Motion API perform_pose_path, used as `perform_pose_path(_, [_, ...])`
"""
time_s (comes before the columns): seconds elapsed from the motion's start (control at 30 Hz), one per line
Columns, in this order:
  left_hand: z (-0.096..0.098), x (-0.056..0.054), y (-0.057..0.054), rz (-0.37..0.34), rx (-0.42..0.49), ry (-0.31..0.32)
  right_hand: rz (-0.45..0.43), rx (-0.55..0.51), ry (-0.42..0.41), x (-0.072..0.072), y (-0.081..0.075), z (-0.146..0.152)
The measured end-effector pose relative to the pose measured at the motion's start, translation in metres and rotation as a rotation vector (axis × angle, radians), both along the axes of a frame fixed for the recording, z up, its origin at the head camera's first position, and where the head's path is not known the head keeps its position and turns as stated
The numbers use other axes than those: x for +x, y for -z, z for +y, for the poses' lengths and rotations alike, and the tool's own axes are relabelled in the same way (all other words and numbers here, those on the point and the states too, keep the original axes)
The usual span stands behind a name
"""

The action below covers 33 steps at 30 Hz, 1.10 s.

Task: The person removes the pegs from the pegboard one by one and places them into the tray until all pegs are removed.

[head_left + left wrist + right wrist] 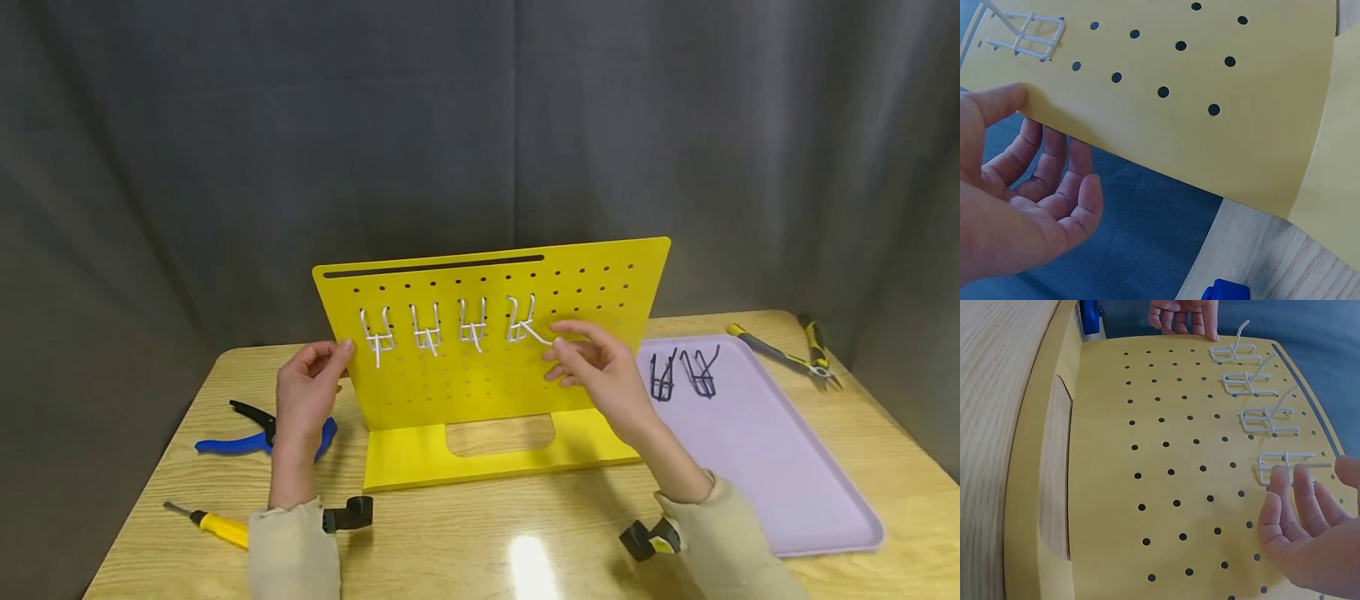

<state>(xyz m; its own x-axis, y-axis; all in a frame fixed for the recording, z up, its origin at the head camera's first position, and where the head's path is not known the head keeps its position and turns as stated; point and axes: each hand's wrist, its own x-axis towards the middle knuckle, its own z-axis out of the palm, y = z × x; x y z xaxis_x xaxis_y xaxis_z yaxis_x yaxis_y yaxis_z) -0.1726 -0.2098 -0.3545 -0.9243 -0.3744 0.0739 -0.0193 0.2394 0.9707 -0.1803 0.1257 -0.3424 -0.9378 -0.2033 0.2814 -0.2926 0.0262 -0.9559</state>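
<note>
Rightmost white hook (522, 324) is hung on the yellow board (498, 371) beside the right hand (600, 372), whose fingers are parted near its tip; the board's edge is pinched by the left hand (306, 392). Both bent ends should be seated evenly, with the board braced.

You have one yellow pegboard (495, 402), and on it you can count four white wire hooks (472, 333). Your one lilac tray (757, 467) bears two black wire hooks (703, 386), so you have six hooks altogether. Your tools come to three: one yellow-handled screwdriver (222, 528), one blue-and-black hand tool (247, 446) and one pair of yellow-and-black pliers (780, 353). You show two hands (307, 387) and two black wrist devices (352, 513) over one wooden table (450, 542).
</note>
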Motion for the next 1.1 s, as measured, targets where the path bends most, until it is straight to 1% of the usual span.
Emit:
perform_pose_path(0.13, [-0.0008, 0.0003, 0.0002, 0.008, -0.008, -0.014, 0.011, 0.01, -0.015, -0.0025, -0.0019, -0.0057])
perform_pose_path(0.3, [-0.001, -0.0007, -0.001, 0.005, -0.002, -0.009, 0.008, 0.01, -0.023, -0.0027, -0.0039, -0.0094])
perform_pose_path(0.43, [-0.0009, -0.0014, -0.0017, 0.01, 0.006, -0.005, 0.021, 0.01, -0.036, -0.0041, -0.0049, -0.011])
perform_pose_path(0.63, [-0.0006, -0.001, -0.0005, 0.013, 0.008, -0.001, 0.062, 0.023, -0.114, -0.0074, -0.004, -0.011])
perform_pose_path(0.73, [-0.0001, -0.0005, -0.0001, 0.01, 0.008, 0.003, 0.086, 0.017, -0.137, -0.008, -0.0022, -0.0109])
perform_pose_path(0.9, [0.0006, 0.0001, -0.0003, 0.009, 0.018, 0.008, 0.106, -0.011, -0.131, -0.0064, 0.0006, -0.0111])
perform_pose_path(1.1, [-0.0001, 0.0014, 0.0, 0.002, 0.019, 0.003, 0.124, -0.02, -0.139, -0.0042, 0.0015, -0.0113])
